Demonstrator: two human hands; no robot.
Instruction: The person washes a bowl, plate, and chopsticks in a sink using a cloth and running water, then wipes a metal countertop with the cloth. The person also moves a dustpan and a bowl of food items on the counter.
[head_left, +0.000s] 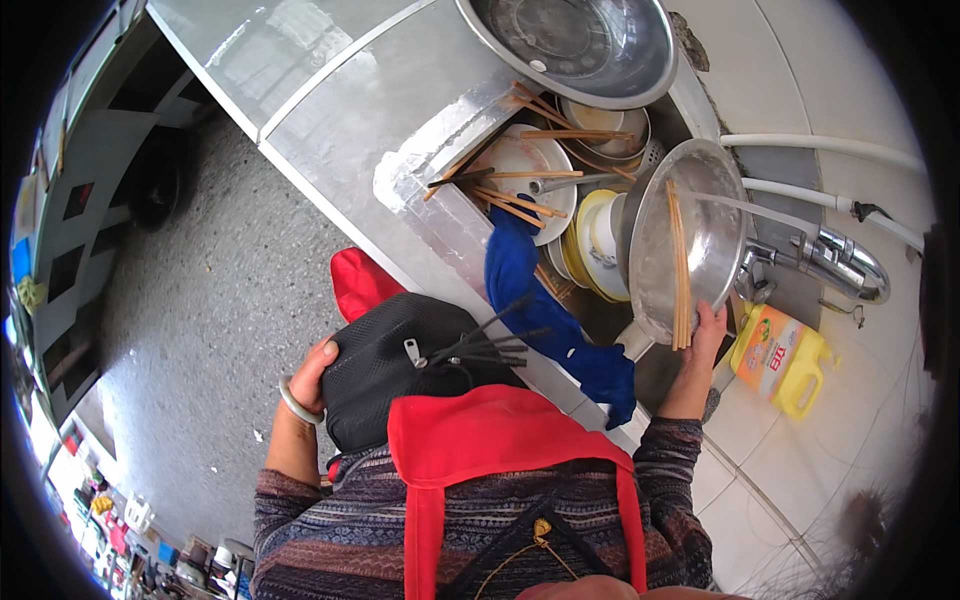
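My right hand (706, 334) grips the rim of a stainless steel basin (701, 277), which tilts over the sink (600, 322). Several wooden chopsticks (680, 270) lie together across the basin. A thin stream of water runs into it from the chrome faucet (840, 262). My left hand (307, 379), with a bangle on the wrist, holds the side of a black mesh zip bag (375, 367) at my waist. Its fingers are partly hidden. Black cable ends stick out of the bag. A blue cloth (532, 292) drapes over the sink's front edge.
Stacked plates (600, 232), bowls (600, 120) and loose chopsticks (525, 202) crowd the sink. A larger metal basin (577, 37) stands at the back. A yellow detergent jug (784, 360) is right of the sink. The steel counter (360, 97) extends left; pipes (795, 191) run along the tiled wall.
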